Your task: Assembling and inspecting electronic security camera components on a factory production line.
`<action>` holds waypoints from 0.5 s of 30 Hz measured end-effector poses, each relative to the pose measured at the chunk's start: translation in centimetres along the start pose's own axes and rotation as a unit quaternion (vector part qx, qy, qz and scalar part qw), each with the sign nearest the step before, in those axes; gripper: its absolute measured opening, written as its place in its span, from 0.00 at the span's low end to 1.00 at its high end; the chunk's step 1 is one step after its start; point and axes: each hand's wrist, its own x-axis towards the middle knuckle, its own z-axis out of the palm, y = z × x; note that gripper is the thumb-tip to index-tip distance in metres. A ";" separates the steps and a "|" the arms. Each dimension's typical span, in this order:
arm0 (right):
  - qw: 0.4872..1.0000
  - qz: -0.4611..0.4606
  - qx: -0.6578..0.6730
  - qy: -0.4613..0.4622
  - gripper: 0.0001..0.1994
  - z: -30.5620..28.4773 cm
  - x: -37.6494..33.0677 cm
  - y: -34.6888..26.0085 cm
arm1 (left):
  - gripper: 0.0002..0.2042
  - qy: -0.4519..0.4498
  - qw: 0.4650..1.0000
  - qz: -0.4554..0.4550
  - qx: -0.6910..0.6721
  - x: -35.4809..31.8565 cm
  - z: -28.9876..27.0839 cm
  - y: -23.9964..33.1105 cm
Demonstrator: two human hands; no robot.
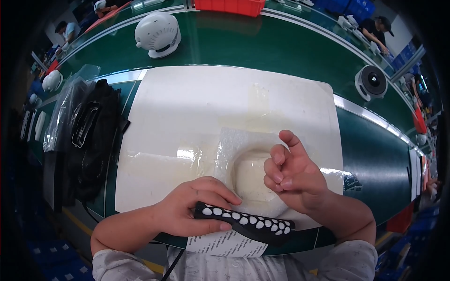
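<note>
1. The left hand (187, 210) is gripping a black remote control (246, 224) by its left end, fingers pressed around the body; it is lying at the near edge of the tabletop (281, 51), over a printed paper sheet (225, 244).
2. The right hand (293, 175) is hovering empty, fingers loosely curled, above a clear plastic bag (243, 159) on the white mat (225, 98).
3. Handling judgement: the remote is looking light and rigid (rubbery white buttons); the bare sides are offering the best hold.
</note>
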 end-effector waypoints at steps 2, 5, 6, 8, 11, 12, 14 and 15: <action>1.000 0.005 0.001 -0.001 0.36 -0.1 0.0 0.0 | 0.12 0.000 1.000 0.001 0.000 0.0 0.0 0.0; 1.000 0.013 0.003 0.000 0.36 -0.1 0.0 -0.1 | 0.12 -0.005 1.000 0.001 0.003 0.0 0.0 -0.1; 1.000 0.016 0.007 -0.006 0.36 -0.1 0.0 -0.1 | 0.12 -0.004 1.000 0.003 0.002 0.0 0.0 -0.1; 1.000 0.018 0.011 -0.011 0.36 -0.1 0.0 -0.1 | 0.13 -0.002 1.000 0.004 0.001 0.0 0.0 -0.1; 1.000 0.020 0.017 -0.014 0.36 -0.2 0.0 0.0 | 0.13 -0.006 1.000 0.002 0.003 0.0 -0.1 -0.1; 0.999 0.019 0.017 -0.020 0.36 -0.2 0.0 0.0 | 0.13 -0.003 1.000 0.004 0.000 0.0 -0.1 -0.1; 0.999 0.018 0.018 -0.025 0.36 -0.3 0.0 0.0 | 0.13 -0.001 1.000 0.005 -0.003 0.0 0.0 -0.1; 0.999 0.020 0.019 -0.026 0.36 -0.3 0.0 0.0 | 0.13 -0.004 1.000 0.002 -0.001 0.0 -0.1 -0.1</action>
